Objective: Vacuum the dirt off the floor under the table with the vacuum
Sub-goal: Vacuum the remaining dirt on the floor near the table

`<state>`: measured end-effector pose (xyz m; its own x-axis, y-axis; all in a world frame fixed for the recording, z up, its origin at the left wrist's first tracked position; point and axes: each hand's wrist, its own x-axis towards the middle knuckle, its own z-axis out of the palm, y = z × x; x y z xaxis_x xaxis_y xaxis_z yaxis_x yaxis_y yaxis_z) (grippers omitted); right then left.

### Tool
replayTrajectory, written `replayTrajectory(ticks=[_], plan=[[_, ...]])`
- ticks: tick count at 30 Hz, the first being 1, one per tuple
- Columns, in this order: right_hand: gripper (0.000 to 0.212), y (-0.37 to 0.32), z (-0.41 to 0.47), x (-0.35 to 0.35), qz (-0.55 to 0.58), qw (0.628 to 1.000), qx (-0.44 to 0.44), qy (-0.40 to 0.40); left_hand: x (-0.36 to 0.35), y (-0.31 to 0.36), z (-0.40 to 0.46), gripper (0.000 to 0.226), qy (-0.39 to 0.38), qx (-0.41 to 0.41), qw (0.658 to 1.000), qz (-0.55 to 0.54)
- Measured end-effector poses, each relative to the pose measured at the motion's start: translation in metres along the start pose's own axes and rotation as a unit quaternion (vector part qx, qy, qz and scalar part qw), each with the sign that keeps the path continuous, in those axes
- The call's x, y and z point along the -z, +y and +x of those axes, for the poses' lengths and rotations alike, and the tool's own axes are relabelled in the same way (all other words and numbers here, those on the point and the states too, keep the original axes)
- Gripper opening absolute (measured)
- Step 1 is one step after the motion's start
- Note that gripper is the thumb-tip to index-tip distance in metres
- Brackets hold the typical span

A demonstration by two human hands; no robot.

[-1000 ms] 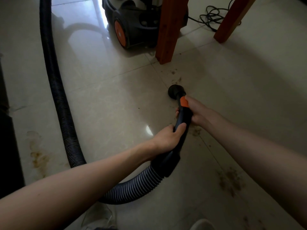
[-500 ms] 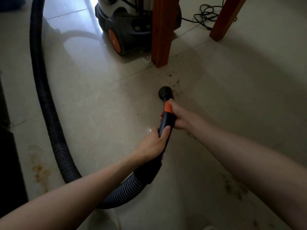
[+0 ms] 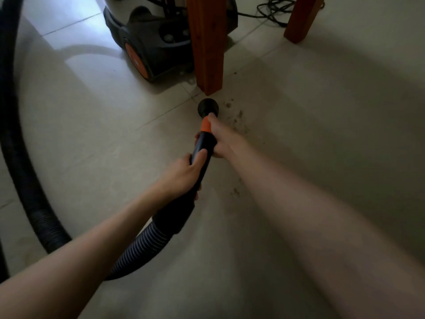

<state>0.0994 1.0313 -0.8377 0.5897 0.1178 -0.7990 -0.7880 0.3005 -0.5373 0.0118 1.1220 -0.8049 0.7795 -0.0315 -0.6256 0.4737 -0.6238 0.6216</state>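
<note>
Both hands grip the vacuum wand (image 3: 203,146), the right hand (image 3: 222,140) just behind its orange collar and the left hand (image 3: 184,174) lower down, while the round nozzle (image 3: 208,107) sits on the floor (image 3: 96,134) just before the near table leg (image 3: 207,42), beside scattered dirt (image 3: 236,116).

Your vacuum's round black nozzle (image 3: 208,107) sits on the floor (image 3: 92,139) at frame centre, just below the near wooden table leg (image 3: 208,42). Its black wand (image 3: 204,146), with an orange collar, runs down into the ribbed hose (image 3: 138,249) that loops along the left edge. The canister (image 3: 156,42), with an orange wheel, stands at upper centre behind that leg. Brown dirt specks (image 3: 236,116) lie just right of the nozzle.
</note>
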Motion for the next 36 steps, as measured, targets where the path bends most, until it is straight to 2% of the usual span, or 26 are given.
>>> replayTrajectory(ticks=[3,7,10,15,19,27,30,36], plan=[[0.038,0.001,0.008,-0.004,0.064,0.998,-0.009,-0.028,0.010,-0.003,0.005,0.047,0.006,0.001,1.000,0.004],[0.040,0.005,0.013,-0.009,0.114,0.991,-0.012,-0.072,0.030,-0.011,0.002,0.038,-0.009,0.024,0.999,-0.028],[0.028,0.003,0.012,-0.014,0.138,0.986,0.006,-0.090,0.039,-0.010,0.006,0.040,-0.025,0.032,0.998,-0.038],[0.031,-0.001,0.024,-0.010,0.118,0.990,0.051,-0.063,0.034,0.004,0.018,0.046,-0.042,0.019,0.999,0.013],[0.036,-0.007,0.031,0.007,0.157,0.986,0.030,-0.048,0.024,0.019,0.028,0.048,-0.060,0.016,0.997,0.042],[0.046,-0.018,0.034,0.007,0.188,0.980,0.029,-0.060,0.026,0.038,0.035,0.046,-0.005,0.008,0.994,0.113],[0.044,-0.025,0.038,0.014,0.190,0.980,0.041,-0.042,0.024,0.047,0.042,0.045,0.000,-0.002,0.991,0.137],[0.056,-0.034,0.052,0.031,0.234,0.971,0.054,-0.002,0.011,0.061,0.059,0.044,-0.010,-0.028,0.984,0.175]])
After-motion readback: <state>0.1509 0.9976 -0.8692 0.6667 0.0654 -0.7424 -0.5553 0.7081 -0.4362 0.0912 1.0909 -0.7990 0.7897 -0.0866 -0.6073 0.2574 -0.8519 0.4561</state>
